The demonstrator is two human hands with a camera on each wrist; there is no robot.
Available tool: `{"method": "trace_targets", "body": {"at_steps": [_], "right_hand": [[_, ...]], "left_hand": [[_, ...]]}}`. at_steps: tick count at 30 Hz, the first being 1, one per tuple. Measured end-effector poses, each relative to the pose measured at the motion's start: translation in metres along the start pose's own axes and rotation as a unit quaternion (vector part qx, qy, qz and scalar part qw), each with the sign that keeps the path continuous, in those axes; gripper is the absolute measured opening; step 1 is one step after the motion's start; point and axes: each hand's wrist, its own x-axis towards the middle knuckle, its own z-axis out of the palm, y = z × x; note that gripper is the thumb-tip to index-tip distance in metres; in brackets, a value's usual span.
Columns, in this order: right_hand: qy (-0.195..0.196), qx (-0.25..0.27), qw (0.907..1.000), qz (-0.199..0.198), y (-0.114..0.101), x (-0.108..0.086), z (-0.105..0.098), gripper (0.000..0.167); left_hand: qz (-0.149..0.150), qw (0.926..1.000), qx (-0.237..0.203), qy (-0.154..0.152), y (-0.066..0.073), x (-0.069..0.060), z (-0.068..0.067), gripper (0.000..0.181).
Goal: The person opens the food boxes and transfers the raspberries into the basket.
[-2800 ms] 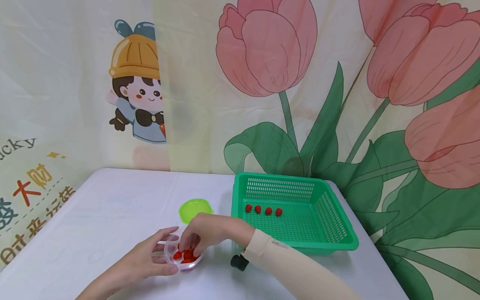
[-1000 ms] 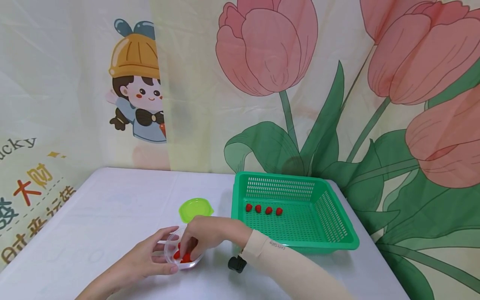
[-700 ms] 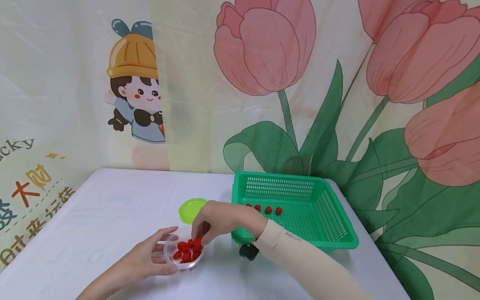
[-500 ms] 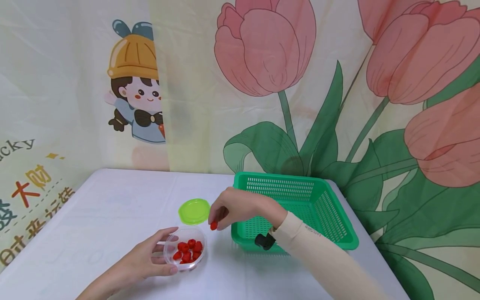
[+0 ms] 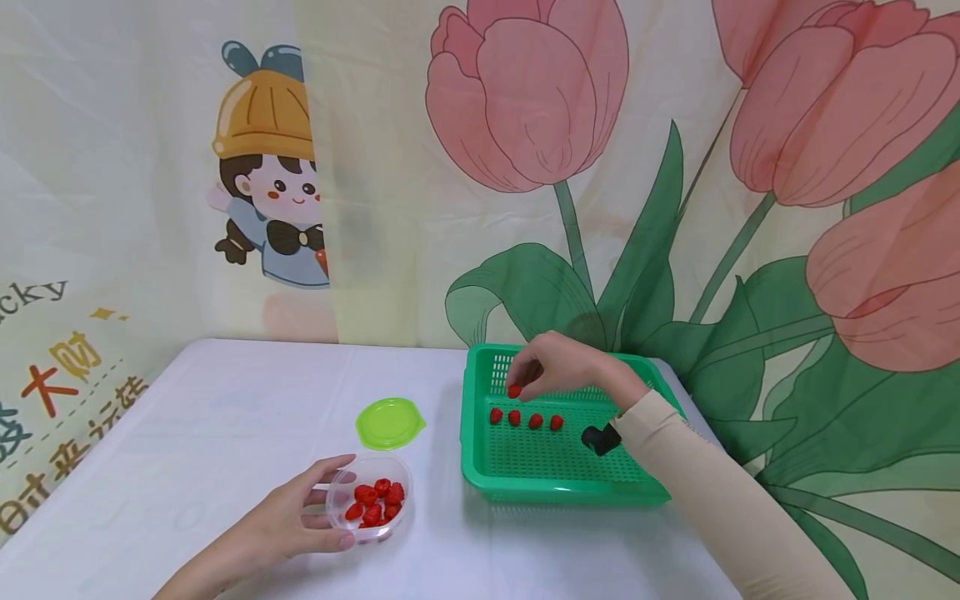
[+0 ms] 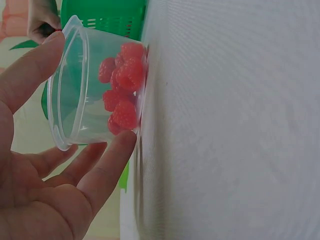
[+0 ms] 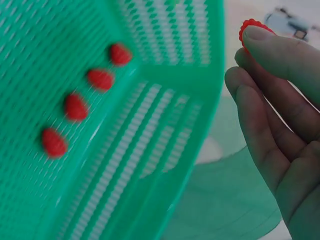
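My left hand (image 5: 288,512) holds a clear plastic cup (image 6: 92,60) upright on the white table, thumb on one side and fingers round the other. Several red raspberries (image 6: 131,74) lie in the bottom of the cup. Above the back left part of a green basket (image 5: 555,485), my right hand (image 5: 558,367) pinches one raspberry (image 5: 513,391) between thumb and fingertips. Below it, several more raspberries (image 5: 536,422) lie in a spaced row on the basket floor. In the right wrist view the pinched raspberry is partly hidden by the thumb.
A bright green lid (image 5: 388,423) lies flat behind the cup, left of the basket. The white table (image 5: 187,433) reaches back to a curtain (image 5: 390,250) printed with tulips and a cartoon figure. A small black device (image 5: 600,440) sits at my right wrist.
My right hand has lifted a raspberry out of the cup and carried it right and back, over the basket. My left hand and the cup have stayed in place.
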Motion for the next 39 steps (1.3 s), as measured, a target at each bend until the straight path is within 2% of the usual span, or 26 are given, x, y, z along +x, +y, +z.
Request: {"method": "trace_targets", "body": {"at_steps": [4,11,18,21,28,39], "right_hand": [[-0.004,-0.011,0.9992,0.039,0.025,-0.007,-0.001,0.015],[-0.009,-0.021,0.9961,0.085,0.068,-0.017,0.013,0.014],[-0.015,-0.029,0.9918,0.124,0.096,-0.025,0.021,0.014],[-0.02,-0.034,0.9888,0.144,0.104,-0.028,0.025,0.014],[-0.033,-0.039,0.983,0.176,0.114,-0.031,0.035,0.015],[-0.019,-0.048,0.978,0.202,0.12,-0.035,0.046,0.016]], "left_hand": [[0.003,1.0,-0.002,0.002,0.0,-0.001,0.0,0.099],[0.009,1.0,-0.003,0.0,-0.002,-0.003,0.0,0.1],[0.001,1.0,-0.005,0.001,-0.001,-0.003,-0.001,0.1],[-0.006,1.0,-0.004,0.001,-0.001,-0.003,0.0,0.1],[0.001,1.0,0.004,0.001,0.0,0.0,-0.001,0.1],[-0.006,1.0,0.002,-0.001,0.001,0.0,0.0,0.099]]}}
